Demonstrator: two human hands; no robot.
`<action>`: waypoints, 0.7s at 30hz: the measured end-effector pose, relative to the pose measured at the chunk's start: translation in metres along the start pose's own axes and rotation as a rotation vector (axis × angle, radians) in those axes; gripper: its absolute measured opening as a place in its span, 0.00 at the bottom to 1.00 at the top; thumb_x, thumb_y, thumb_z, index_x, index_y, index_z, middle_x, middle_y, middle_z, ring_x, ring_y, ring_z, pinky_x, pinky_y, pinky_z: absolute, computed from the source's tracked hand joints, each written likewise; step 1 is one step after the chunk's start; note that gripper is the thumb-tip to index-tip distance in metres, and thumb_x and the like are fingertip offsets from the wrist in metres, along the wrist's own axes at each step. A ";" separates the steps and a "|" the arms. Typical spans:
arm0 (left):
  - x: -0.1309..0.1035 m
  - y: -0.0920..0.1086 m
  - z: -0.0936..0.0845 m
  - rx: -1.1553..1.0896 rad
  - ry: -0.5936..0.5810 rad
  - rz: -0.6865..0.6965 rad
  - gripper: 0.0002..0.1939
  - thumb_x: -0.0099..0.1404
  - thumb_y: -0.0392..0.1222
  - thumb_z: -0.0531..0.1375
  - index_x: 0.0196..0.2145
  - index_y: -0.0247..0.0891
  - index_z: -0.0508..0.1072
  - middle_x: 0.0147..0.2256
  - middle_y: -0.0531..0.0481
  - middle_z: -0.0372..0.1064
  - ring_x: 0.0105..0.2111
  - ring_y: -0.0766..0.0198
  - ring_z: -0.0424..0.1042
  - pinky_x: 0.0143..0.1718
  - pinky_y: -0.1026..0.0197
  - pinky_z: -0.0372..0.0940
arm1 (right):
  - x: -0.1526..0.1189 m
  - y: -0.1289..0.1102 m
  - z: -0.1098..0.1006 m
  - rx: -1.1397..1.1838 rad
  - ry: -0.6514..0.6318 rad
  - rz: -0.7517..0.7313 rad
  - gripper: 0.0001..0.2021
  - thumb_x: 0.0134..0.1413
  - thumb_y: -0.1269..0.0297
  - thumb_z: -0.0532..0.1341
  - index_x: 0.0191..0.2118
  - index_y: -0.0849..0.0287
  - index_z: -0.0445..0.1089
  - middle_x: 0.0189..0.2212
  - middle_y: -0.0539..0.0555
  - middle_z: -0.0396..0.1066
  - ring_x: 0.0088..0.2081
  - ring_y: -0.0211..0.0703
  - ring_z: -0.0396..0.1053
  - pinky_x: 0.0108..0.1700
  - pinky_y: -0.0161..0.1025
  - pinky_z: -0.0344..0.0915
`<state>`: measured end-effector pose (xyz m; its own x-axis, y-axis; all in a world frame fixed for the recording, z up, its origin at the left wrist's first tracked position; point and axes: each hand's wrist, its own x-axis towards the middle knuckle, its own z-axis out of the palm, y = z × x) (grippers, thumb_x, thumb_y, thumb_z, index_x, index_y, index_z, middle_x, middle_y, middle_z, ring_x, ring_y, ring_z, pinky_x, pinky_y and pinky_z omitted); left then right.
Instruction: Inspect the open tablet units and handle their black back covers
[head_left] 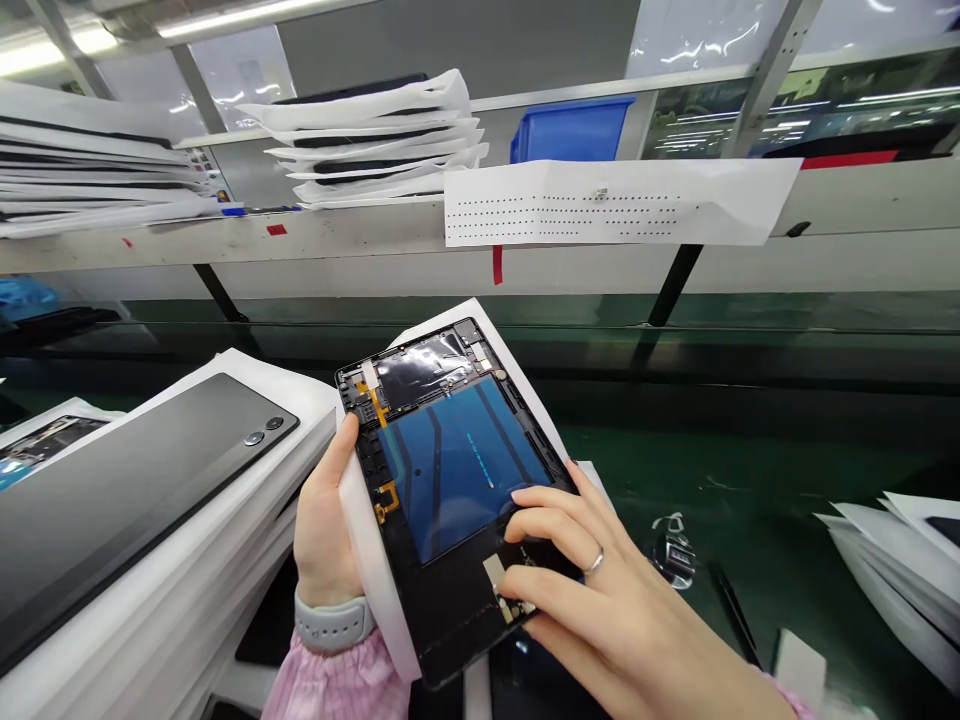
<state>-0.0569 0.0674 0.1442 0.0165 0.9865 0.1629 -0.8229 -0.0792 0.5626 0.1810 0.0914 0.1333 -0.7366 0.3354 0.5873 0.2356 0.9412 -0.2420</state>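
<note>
An opened tablet (465,470) with a blue-filmed battery, orange flex cables and bare internal parts is held tilted at the centre, white foam wrap (379,580) behind it. My left hand (326,520), with a grey band at the wrist, grips its left edge, thumb at the upper left side and the other fingers hidden underneath. Over the lower right part lies my right hand (577,590), a ring on one finger. Its fingers are apart and bent, with tips on or just above the battery's lower edge and the small light parts near the bottom.
At left, a closed dark grey tablet (150,500) tops a foam-wrapped stack (187,620). Wrapped stacks and a blue bin (574,130) stand on the shelf (360,230). On the green bench (637,430) are a small metallic object (673,552), a black pen-like tool (733,612) and white sleeves (900,570).
</note>
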 end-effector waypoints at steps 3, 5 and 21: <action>-0.001 0.001 -0.002 0.004 -0.045 -0.003 0.32 0.77 0.47 0.39 0.44 0.33 0.83 0.54 0.40 0.76 0.64 0.42 0.62 0.67 0.41 0.51 | 0.001 -0.001 0.002 0.000 -0.003 0.003 0.12 0.64 0.78 0.56 0.41 0.55 0.74 0.43 0.56 0.74 0.58 0.47 0.70 0.70 0.62 0.47; -0.002 0.001 -0.003 -0.010 -0.036 0.001 0.31 0.77 0.47 0.41 0.44 0.34 0.83 0.54 0.41 0.76 0.64 0.42 0.61 0.67 0.41 0.51 | 0.002 -0.002 0.003 0.000 -0.006 0.008 0.12 0.65 0.77 0.55 0.41 0.55 0.74 0.44 0.56 0.75 0.59 0.48 0.70 0.70 0.63 0.48; 0.001 -0.001 0.002 -0.144 0.112 -0.026 0.30 0.77 0.44 0.38 0.58 0.38 0.75 0.54 0.42 0.75 0.61 0.45 0.67 0.66 0.42 0.56 | -0.007 0.048 0.001 0.664 0.351 0.765 0.30 0.63 0.46 0.62 0.67 0.47 0.59 0.68 0.61 0.59 0.66 0.57 0.62 0.65 0.59 0.62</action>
<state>-0.0552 0.0686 0.1451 -0.0178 0.9984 0.0542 -0.8960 -0.0399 0.4423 0.1971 0.1340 0.1167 -0.2914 0.9192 0.2650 0.0875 0.3015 -0.9495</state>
